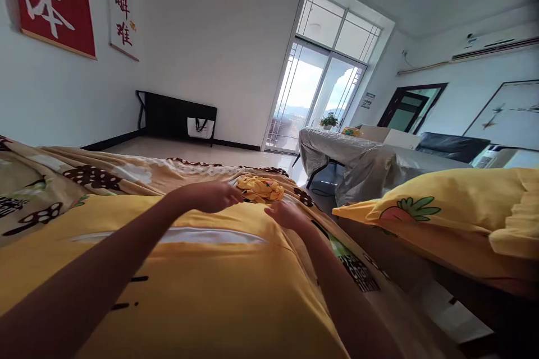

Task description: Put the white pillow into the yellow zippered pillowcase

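A large yellow pillow [219, 291] with a long slit opening along its upper side, pale fabric showing inside, lies in front of me on a patterned blanket. From the left, my left hand [214, 196] reaches over its far edge, fingers curled down at the cover. At the far right corner, my right hand [288, 214] has its fingers closed at the pillow's edge. Just beyond and between both hands sits a crumpled bundle of yellow printed cloth [261, 188]. The fingertips are small in view, so their exact grip on the fabric is partly hidden.
The tan blanket [138, 171] spreads under the pillow. To the right rests another yellow pillow [458, 202] with a carrot print. Behind stands a plastic-covered table [357, 148] with boxes and a potted plant [328, 119]. A folded black table [168, 115] leans by the wall.
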A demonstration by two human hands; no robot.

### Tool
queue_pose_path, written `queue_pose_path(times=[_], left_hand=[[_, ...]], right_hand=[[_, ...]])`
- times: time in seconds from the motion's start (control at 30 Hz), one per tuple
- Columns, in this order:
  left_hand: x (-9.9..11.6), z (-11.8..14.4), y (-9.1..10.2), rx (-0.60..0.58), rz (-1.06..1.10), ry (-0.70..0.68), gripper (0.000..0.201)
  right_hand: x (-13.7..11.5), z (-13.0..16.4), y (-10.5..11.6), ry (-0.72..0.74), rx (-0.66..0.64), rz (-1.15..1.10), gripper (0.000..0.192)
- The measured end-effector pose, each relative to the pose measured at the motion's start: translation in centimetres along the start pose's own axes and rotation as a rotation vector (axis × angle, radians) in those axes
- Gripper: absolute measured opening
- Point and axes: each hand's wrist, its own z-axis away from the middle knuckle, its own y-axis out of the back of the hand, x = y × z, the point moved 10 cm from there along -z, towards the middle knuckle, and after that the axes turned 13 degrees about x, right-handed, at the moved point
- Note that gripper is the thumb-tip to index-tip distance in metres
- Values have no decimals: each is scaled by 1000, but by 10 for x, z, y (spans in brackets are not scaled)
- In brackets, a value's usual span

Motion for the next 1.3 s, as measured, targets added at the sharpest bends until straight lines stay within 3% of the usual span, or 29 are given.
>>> queue_pose_path(times=[0.1,0.2,0.3,0.4,0.47,0.57,0.7,0.77,0.83,0.9,0.97,1.03,1.1,1.2,1.23,1.3], left_hand=[[9,-46,-13,90,-249,17,35],[-10,-68,-66,113,-217,-11,40],[-39,-63,-127,64,-142,3,49],[-50,-53,-150,91,-47,39,57],[-46,-51,-149,116,-51,32,58],[-38,-49,-141,134,-60,30,56],[-30,-41,-128,182,-76,27,56],[-28,-37,-125,183,-91,26,57],[-28,-35,-125,167,-93,22,56],[-30,-36,-127,160,-82,12,53],[-32,-38,-126,184,-73,-10,48],[-30,-40,-117,276,-76,-60,44],[-17,-34,-93,487,-63,-167,35],[28,3,-46,892,15,-495,25],[46,19,-37,973,31,-613,23],[80,45,-37,1005,-1,-814,21]], right_hand=[[-31,-25,-29,107,-42,-157,35],[-29,-18,-72,139,-87,-294,42],[16,-2,-102,48,-51,-409,50],[74,10,-123,-147,-18,-555,55],[100,14,-130,-243,-3,-590,56],[111,9,-123,-279,42,-583,53],[91,7,-72,-293,164,-539,49],[63,18,-35,-253,213,-524,45],[13,36,-7,-76,144,-501,42],[-40,63,2,120,-49,-449,39],[-75,86,5,252,-133,-313,48],[-91,95,4,304,-128,-203,52],[-94,93,0,294,-85,-142,36],[-82,78,-8,207,6,-69,21],[-75,72,-9,164,38,-56,20],[-61,62,-11,75,96,-81,19]])
